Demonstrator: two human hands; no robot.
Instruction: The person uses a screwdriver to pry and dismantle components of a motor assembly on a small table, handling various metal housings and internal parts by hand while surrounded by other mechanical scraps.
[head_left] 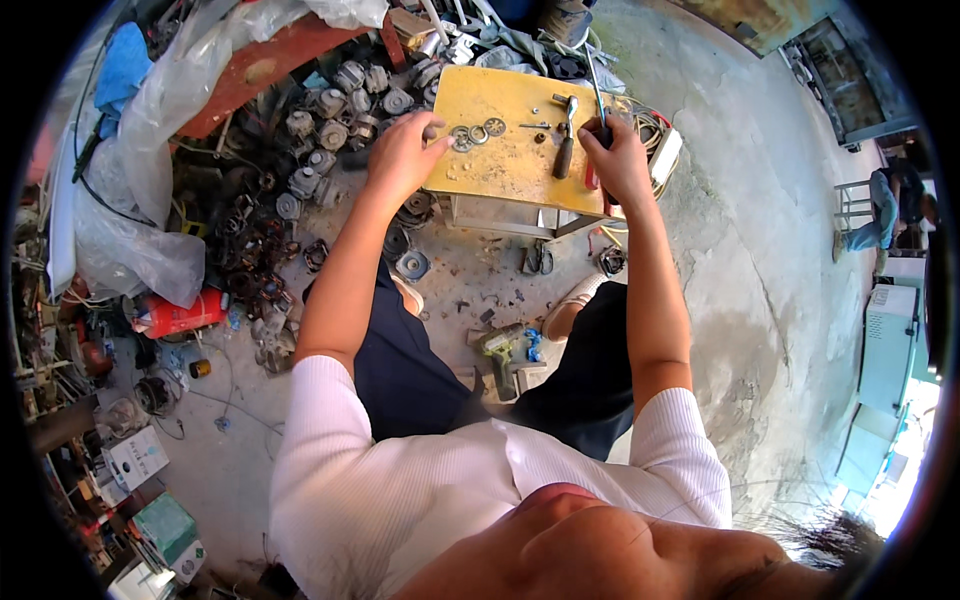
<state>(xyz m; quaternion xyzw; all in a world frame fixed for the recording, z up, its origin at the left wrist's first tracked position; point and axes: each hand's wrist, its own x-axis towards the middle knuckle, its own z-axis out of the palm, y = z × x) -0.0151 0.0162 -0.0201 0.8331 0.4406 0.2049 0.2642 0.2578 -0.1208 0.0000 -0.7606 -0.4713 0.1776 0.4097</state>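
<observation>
A small yellow table (pixel 500 165) stands in front of my knees. My left hand (pixel 403 150) rests at the table's left edge, fingers spread, next to three small round metal rings (pixel 477 132). My right hand (pixel 615 155) is closed on a screwdriver with a long metal shaft (pixel 595 85), held upright at the table's right edge. A ratchet wrench with a dark handle (pixel 566 135) lies on the table between my hands, with a few small bolts beside it.
Several grey motor parts (pixel 335 110) and copper coils are piled on the floor to the left. A cordless drill (pixel 500 350) lies between my feet. A red canister (pixel 180 315), plastic sheeting (pixel 150 160) and boxes sit at the left. Another person (pixel 885 205) sits at far right.
</observation>
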